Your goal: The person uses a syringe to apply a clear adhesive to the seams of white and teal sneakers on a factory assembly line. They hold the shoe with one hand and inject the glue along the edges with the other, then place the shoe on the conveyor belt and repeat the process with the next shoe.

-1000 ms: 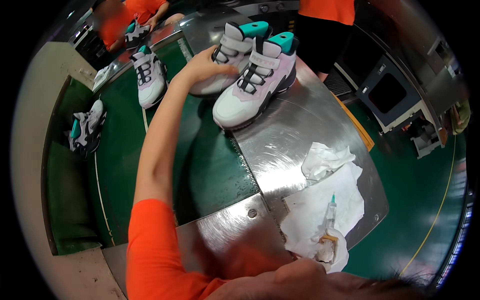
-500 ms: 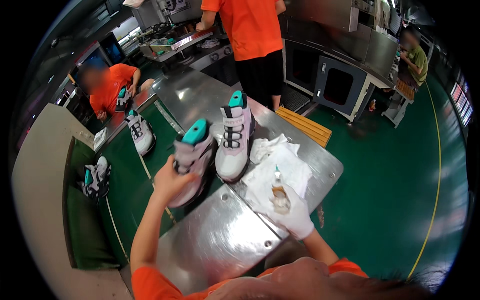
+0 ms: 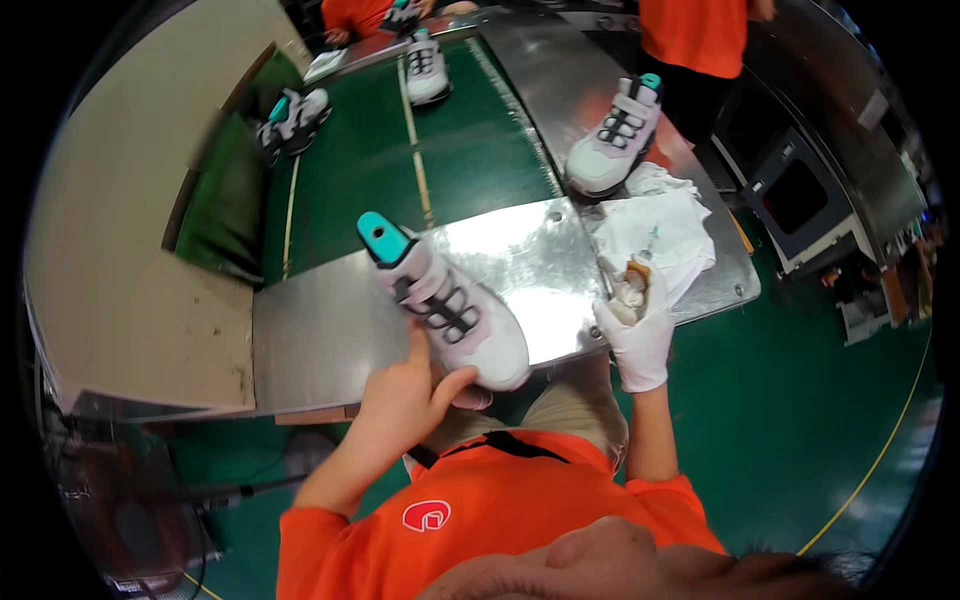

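My left hand (image 3: 405, 398) grips a pale pink and white sneaker (image 3: 462, 318) by its side and toe, its thumb at the toe and a finger along the side. The shoe has dark laces and a teal insert in its collar; it is tilted over the near metal plate. My gloved right hand (image 3: 642, 335) is closed round a small brown-stained squeeze bottle (image 3: 628, 298) with a thin tip, beside a white cloth (image 3: 660, 225). A matching sneaker (image 3: 617, 138) stands beyond the cloth on the metal table.
A green conveyor belt (image 3: 360, 190) carries another sneaker (image 3: 427, 72) at its far end and a dark-and-white shoe (image 3: 294, 122) at left. A pale panel (image 3: 140, 230) borders the left side. People in orange work across the table; a dark cabinet (image 3: 795, 195) stands at right.
My left hand has brought its sneaker nearer to me, away from the matching one, and turned its laces into view. The head view has shifted down. My right hand still holds the bottle by the cloth.
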